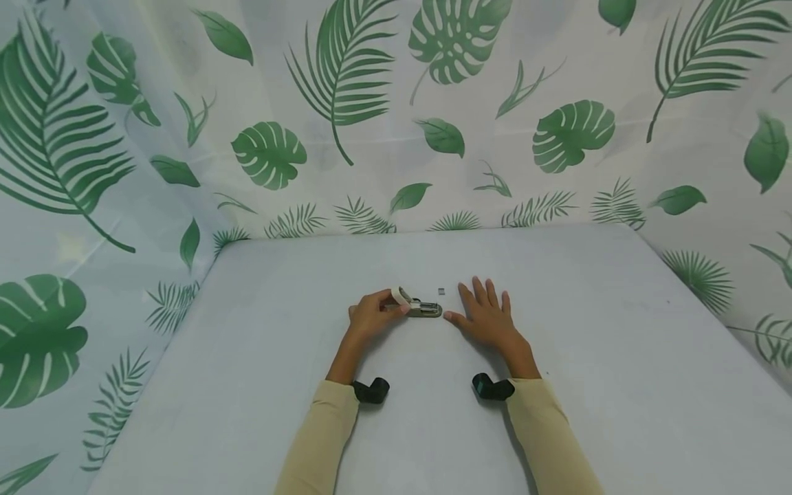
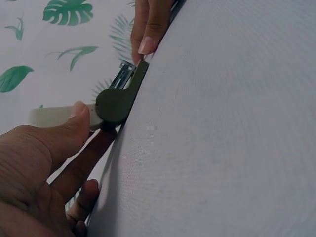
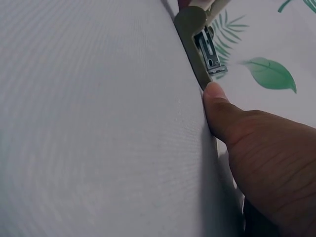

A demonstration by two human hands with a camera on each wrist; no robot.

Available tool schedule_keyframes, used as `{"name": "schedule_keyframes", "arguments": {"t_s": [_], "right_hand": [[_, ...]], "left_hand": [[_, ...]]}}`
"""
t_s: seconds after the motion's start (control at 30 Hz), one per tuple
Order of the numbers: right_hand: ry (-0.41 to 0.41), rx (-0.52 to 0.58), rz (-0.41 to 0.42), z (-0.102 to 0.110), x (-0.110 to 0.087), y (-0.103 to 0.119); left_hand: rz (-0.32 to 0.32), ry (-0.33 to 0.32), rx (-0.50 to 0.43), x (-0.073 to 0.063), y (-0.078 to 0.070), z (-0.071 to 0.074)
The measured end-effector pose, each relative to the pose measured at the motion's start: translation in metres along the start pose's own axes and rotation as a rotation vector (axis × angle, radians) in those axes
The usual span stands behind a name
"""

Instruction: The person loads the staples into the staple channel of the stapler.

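A stapler point(image 1: 427, 311) with a dark green base lies swung wide open on the table, its metal staple channel point(image 3: 211, 52) exposed. My left hand point(image 1: 372, 315) grips it at the hinge end, the thumb on the raised pale top arm point(image 2: 52, 116) and fingers beneath. My right hand point(image 1: 491, 320) rests spread on the table to the right. Its thumb point(image 3: 216, 94) is right at the front tip of the stapler's base. Just beyond the stapler lies a small strip of staples point(image 1: 441, 291).
The table point(image 1: 247, 412) has a plain white cover. Leaf-patterned curtains point(image 1: 371, 172) hang behind it and along both sides. A dark wrist camera point(image 1: 371, 391) sits on the left wrist and another camera point(image 1: 493, 388) on the right.
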State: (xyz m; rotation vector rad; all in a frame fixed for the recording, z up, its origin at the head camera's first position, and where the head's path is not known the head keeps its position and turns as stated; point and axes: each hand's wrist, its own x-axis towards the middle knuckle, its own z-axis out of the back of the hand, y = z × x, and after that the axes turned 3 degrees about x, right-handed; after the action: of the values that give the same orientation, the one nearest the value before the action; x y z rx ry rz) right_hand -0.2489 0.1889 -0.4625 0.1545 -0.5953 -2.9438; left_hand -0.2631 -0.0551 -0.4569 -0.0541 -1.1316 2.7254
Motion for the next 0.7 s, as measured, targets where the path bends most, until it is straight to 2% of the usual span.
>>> {"name": "schedule_keyframes", "arguments": {"t_s": [0.47,0.7], "right_hand": [[-0.023,0.030,0.014,-0.0063,0.0030,-0.0052],[-0.039,0.050,0.044,-0.0037,0.0066,-0.0070]], "left_hand": [[-0.040,0.033,-0.010,-0.0029,0.0023,0.0046],[-0.022,0.049,-0.023,-0.0028,0.0027,0.0066]]}}
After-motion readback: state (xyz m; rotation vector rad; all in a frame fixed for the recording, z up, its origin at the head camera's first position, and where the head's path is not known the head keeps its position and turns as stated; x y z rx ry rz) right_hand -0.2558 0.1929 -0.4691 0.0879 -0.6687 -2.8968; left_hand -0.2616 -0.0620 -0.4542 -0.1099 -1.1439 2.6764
